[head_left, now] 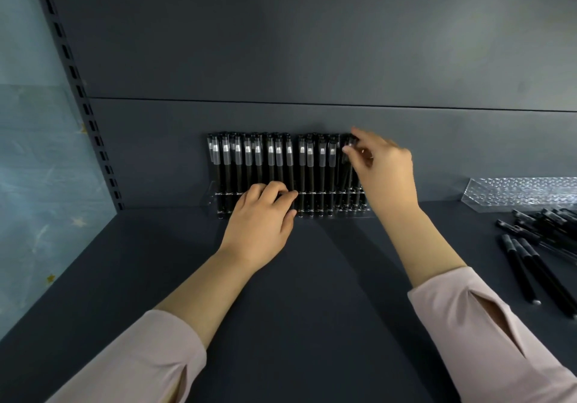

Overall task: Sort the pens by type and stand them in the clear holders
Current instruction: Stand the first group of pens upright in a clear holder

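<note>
i'm watching a person at a dark shelf (312, 293), working on the filled holder (213, 198), a clear rack pushed up to the back panel. the standing pens (271, 165), black with clear caps, pack it almost from end to end and all look like 1 type, though from here i can't count them.

the left hand (260, 218) is at the front of the filled holder, near its middle. its fingers are curled onto the upper front edge with the thumb lower down, gripping the rack as if to steady it. the right hand (385, 165) is up at the right end of the filled holder, with thumb and fingertips pinched on the cap of a tilted pen (347, 160). that pen leans a little left at the bottom, and its tip is down among the last slots; i can't tell whether it is fully seated.

well to the right of the filled holder is a spare holder (524, 190), also clear, with nothing standing in it that i can see. in front of that lie the loose pens (543, 243), a scattered heap running off the edge of view.

by my reckoning 1 holder is nearly done, while the heap and the spare holder are what's left.
</note>
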Demonstrator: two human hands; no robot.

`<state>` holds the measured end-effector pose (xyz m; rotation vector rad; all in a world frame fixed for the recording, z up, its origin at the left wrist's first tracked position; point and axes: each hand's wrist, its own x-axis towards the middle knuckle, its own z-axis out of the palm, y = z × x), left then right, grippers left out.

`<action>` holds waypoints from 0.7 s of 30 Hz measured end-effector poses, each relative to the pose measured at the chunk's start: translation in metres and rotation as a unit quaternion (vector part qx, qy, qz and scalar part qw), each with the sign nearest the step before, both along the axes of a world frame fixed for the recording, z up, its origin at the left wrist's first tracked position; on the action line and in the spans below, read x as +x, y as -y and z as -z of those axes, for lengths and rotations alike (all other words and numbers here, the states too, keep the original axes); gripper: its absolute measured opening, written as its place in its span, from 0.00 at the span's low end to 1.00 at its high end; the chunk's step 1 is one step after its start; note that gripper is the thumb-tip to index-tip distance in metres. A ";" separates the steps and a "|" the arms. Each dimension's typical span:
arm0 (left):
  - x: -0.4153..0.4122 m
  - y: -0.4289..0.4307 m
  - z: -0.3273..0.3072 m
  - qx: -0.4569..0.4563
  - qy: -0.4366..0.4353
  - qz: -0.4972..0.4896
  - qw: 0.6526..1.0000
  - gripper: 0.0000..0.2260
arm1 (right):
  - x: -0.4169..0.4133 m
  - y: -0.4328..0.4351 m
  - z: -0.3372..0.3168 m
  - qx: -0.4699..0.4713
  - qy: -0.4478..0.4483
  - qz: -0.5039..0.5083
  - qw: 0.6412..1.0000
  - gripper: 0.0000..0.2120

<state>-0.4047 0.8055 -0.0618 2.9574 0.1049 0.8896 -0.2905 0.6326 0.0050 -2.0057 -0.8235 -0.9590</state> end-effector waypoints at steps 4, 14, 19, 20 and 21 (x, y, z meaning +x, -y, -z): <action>0.001 0.000 0.000 -0.006 -0.001 -0.004 1.000 0.18 | 0.004 -0.003 0.006 -0.086 -0.006 0.034 0.996 0.22; -0.002 0.003 -0.010 -0.036 -0.016 0.010 0.999 0.18 | -0.007 0.002 -0.003 -0.136 -0.073 0.047 0.987 0.26; -0.012 0.022 -0.038 -0.042 0.019 -0.001 0.999 0.17 | -0.016 0.022 -0.022 -0.173 -0.154 0.045 0.972 0.19; -0.013 0.029 -0.044 -0.048 0.028 -0.003 0.998 0.16 | -0.017 0.030 -0.024 -0.182 -0.167 0.047 0.968 0.18; -0.014 0.037 -0.048 -0.057 0.035 -0.005 0.998 0.16 | -0.017 0.040 -0.026 -0.191 -0.176 0.052 0.964 0.17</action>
